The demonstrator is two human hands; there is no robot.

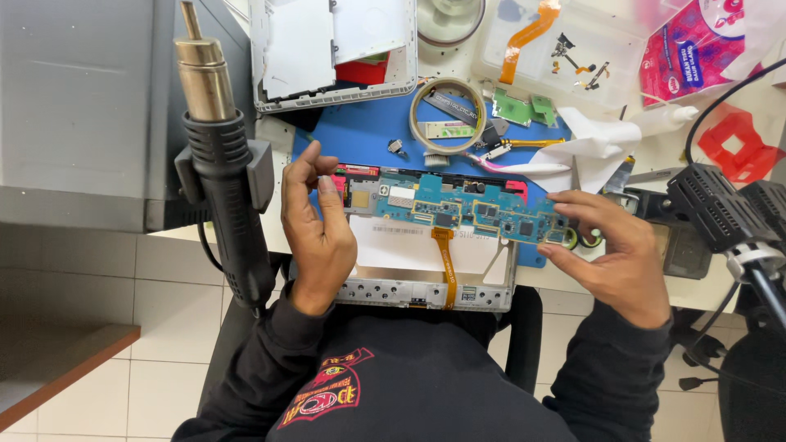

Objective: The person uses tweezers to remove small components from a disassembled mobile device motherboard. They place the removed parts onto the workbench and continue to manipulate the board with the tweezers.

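Fingers (573,214) of the right hand (614,258) pinch the right end of a long blue circuit board (467,211), thumb below and fingertips above its edge. Fingers of the left hand (315,225) are loosely curled and partly spread at the board's left end; the fingertips sit against or just over that end, and whether they actually grip it cannot be told.

The circuit board lies lengthwise across the upper part of an opened tablet chassis (426,282), which rests at the near edge of the tabletop (737,290) in front of the person. An orange flex cable (446,266) runs down from the middle of the board over a white panel to the chassis's metal lower rim.

Behind the chassis lies a blue work mat (360,131). On it sit a roll of tape (446,115), small green board pieces (520,106) and loose connectors. A white tablet back cover (327,49) lies beyond the mat to the left, and a clear plastic tray (565,49) holding another orange cable and small parts lies to the right. A pink tissue packet (692,49) is at the far right.

A black hot-air gun (221,172) with a brass-coloured nozzle hangs in a holder just left of the left hand. A black clamp fixture (720,209) stands to the right of the right hand.
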